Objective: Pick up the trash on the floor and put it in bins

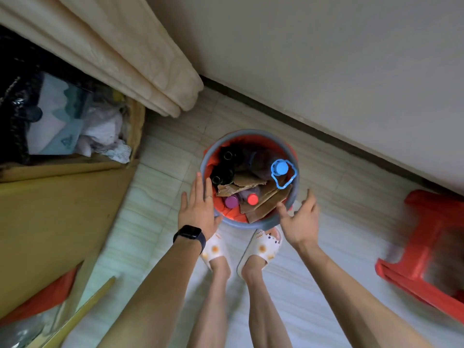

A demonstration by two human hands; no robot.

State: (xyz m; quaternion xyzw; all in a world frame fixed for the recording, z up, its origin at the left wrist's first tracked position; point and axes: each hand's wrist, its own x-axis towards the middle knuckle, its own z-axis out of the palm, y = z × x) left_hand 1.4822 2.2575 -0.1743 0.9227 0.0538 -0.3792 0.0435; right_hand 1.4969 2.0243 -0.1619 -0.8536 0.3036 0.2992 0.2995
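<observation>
A round grey bin with a red liner stands on the tiled floor near the wall. Inside it lie dark bottles, torn cardboard pieces, a bottle with a blue cap and blue ring handle, and bottles with a purple cap and a red cap. My left hand, with a black watch on the wrist, is flat with fingers extended over the bin's left rim. My right hand hovers at the bin's lower right rim, fingers spread. Neither hand holds anything.
A cardboard box with papers and plastic bags stands at the left, its flap spread over the floor. A beige curtain hangs behind. A red plastic stool sits at the right. My feet in white slippers stand just before the bin.
</observation>
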